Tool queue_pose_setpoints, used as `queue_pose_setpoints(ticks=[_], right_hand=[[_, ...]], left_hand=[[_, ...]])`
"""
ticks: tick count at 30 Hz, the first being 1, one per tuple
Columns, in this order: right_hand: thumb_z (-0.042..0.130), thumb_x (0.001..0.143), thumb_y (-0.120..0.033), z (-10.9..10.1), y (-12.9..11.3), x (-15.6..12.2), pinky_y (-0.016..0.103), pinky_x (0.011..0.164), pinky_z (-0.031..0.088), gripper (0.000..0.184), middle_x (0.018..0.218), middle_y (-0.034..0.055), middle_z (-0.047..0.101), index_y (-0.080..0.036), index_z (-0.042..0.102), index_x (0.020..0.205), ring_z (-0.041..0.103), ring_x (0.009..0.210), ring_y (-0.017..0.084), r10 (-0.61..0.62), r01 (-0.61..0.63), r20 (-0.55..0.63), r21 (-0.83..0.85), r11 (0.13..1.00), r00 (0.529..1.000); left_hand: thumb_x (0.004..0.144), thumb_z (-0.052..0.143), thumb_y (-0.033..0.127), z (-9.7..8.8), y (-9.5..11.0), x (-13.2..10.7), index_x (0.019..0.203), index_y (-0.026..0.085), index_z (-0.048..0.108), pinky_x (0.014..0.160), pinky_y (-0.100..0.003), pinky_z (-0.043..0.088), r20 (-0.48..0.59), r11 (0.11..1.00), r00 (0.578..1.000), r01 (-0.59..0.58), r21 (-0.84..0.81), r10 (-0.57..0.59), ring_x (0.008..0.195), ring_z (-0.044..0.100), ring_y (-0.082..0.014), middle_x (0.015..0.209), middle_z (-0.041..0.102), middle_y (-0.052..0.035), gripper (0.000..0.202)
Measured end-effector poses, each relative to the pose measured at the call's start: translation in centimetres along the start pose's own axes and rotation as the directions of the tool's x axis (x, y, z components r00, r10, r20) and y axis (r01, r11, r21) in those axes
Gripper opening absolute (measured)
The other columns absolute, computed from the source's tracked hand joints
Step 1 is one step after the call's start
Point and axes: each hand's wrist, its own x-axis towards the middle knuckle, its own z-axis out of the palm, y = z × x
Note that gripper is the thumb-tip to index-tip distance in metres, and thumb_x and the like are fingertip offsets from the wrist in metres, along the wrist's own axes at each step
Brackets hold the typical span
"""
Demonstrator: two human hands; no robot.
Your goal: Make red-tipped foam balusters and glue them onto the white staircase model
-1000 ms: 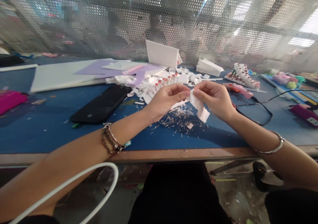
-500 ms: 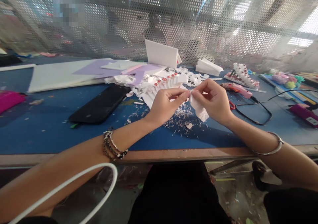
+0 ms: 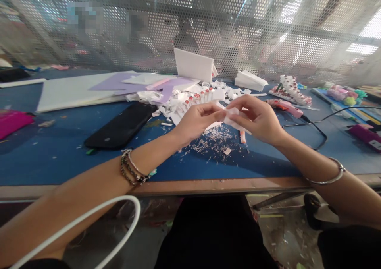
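Note:
A small, thin white piece of paper (image 3: pixel 232 116) is pinched between my two hands, above the table. My left hand (image 3: pixel 201 120) holds its near-left edge with thumb and forefinger. My right hand (image 3: pixel 257 120) grips the other side, with bent fingers partly hiding it. Just below the right hand, a short orange-and-white stick (image 3: pixel 243 136) shows on the table. Behind the hands lies a row of white pieces with red tips (image 3: pixel 195 98) among crumpled white scraps (image 3: pixel 175 104). Fine white shavings (image 3: pixel 216 142) are scattered beneath.
On the blue table (image 3: pixel 166 165), a black phone-like slab (image 3: pixel 119 128) and white and purple sheets (image 3: pixel 116 82) lie left. A pink corded tool (image 3: pixel 290 109) and a white-and-red model (image 3: pixel 288 90) stand right. A perforated metal screen (image 3: pixel 208 34) rises behind.
The white paper that hung below my right hand is now raised and folded between the fingers of both hands. The orange-and-white stick has come into sight under the right hand.

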Motion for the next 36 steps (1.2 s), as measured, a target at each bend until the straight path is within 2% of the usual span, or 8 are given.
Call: queue_pose_setpoints(ticks=[3, 9, 14, 17, 21, 27, 32, 36], right_hand=[[0.053, 0.081, -0.024, -0.6, -0.2, 0.1, 0.025, 0.066, 0.042, 0.015, 0.078, 0.0003, 0.059, -0.02, 0.063, 0.09, 0.053, 0.07, 0.01, -0.105, 0.111, 0.047, -0.155, 0.982, 0.993], [0.051, 0.083, -0.022, -0.7, 0.0, 0.0, 0.026, 0.07, 0.045, 0.015, 0.083, 0.0025, 0.062, -0.021, 0.065, 0.088, 0.056, 0.079, 0.012, -0.288, 0.282, 0.021, -0.294, 0.913, 0.957], [0.053, 0.083, -0.022, -0.5, 0.3, 0.0, 0.024, 0.066, 0.044, 0.01, 0.074, 0.0013, 0.061, -0.018, 0.061, 0.08, 0.054, 0.072, 0.011, -0.355, 0.331, 0.004, -0.37, 0.868, 0.935], [0.054, 0.081, -0.022, -0.4, 0.4, 0.1, 0.022, 0.063, 0.043, 0.01, 0.07, 0.0012, 0.058, -0.016, 0.06, 0.077, 0.053, 0.069, 0.01, -0.311, 0.285, -0.016, -0.361, 0.888, 0.95], [0.056, 0.08, -0.023, 0.0, 0.7, 0.0, 0.021, 0.061, 0.041, 0.011, 0.07, 0.0014, 0.057, -0.014, 0.06, 0.075, 0.052, 0.066, 0.009, -0.223, 0.192, -0.054, -0.341, 0.92, 0.973], [0.056, 0.079, -0.025, 0.7, 0.6, -0.3, 0.02, 0.059, 0.04, 0.013, 0.067, -0.0006, 0.056, -0.015, 0.056, 0.071, 0.051, 0.064, 0.008, -0.165, 0.13, -0.094, -0.303, 0.944, 0.982], [0.06, 0.076, -0.025, 0.7, 0.4, -0.3, 0.02, 0.057, 0.04, 0.013, 0.066, -0.0015, 0.057, -0.014, 0.056, 0.071, 0.051, 0.062, 0.007, -0.041, 0.021, -0.121, -0.157, 0.987, 0.992], [0.06, 0.075, -0.025, 0.3, 0.3, 0.1, 0.018, 0.049, 0.037, 0.012, 0.066, -0.0013, 0.058, -0.013, 0.06, 0.072, 0.05, 0.057, 0.005, 0.118, -0.114, -0.094, 0.046, 0.992, 0.989]], left_hand=[[0.074, 0.062, 0.039, -0.4, -0.3, 0.1, 0.067, 0.018, 0.062, 0.059, -0.023, 0.041, 0.051, 1.0, 0.998, 0.029, 0.002, -0.029, 0.059, 0.049, -0.0091, 0.063, 0.056, 0.0007, 0.022], [0.075, 0.06, 0.039, -0.4, -0.1, 0.2, 0.07, 0.019, 0.064, 0.058, -0.023, 0.04, 0.11, 1.0, 0.994, 0.015, 0.013, -0.016, 0.059, 0.049, -0.0085, 0.062, 0.056, 0.0018, 0.021], [0.075, 0.06, 0.04, -0.2, 0.0, 0.1, 0.074, 0.017, 0.066, 0.057, -0.021, 0.041, 0.11, 0.996, 0.994, -0.022, 0.089, 0.012, 0.058, 0.052, -0.0077, 0.064, 0.06, 0.0012, 0.024], [0.075, 0.061, 0.038, 0.0, 0.1, -0.2, 0.077, 0.016, 0.067, 0.056, -0.02, 0.043, 0.056, 0.982, 0.995, -0.091, 0.165, 0.083, 0.06, 0.056, -0.0091, 0.068, 0.065, -0.0002, 0.022], [0.079, 0.059, 0.031, 0.4, 0.4, -0.7, 0.077, 0.017, 0.069, 0.063, -0.021, 0.045, -0.02, 0.924, 0.974, -0.208, 0.322, 0.226, 0.069, 0.06, -0.0111, 0.072, 0.068, -0.0009, 0.017], [0.078, 0.059, 0.03, 0.4, 0.6, -0.9, 0.082, 0.018, 0.07, 0.065, -0.024, 0.047, 0.012, 0.831, 0.937, -0.315, 0.458, 0.349, 0.071, 0.062, -0.0135, 0.075, 0.069, -0.0017, 0.016], [0.077, 0.061, 0.032, 0.1, 0.8, -0.8, 0.083, 0.019, 0.07, 0.067, -0.026, 0.048, 0.012, 0.855, 0.949, -0.289, 0.43, 0.315, 0.074, 0.063, -0.0153, 0.079, 0.07, -0.0027, 0.017], [0.077, 0.06, 0.029, 0.0, 0.6, -0.4, 0.086, 0.019, 0.07, 0.066, -0.025, 0.049, 0.001, 0.937, 0.98, -0.191, 0.292, 0.2, 0.074, 0.063, -0.0144, 0.081, 0.07, -0.0026, 0.017]])
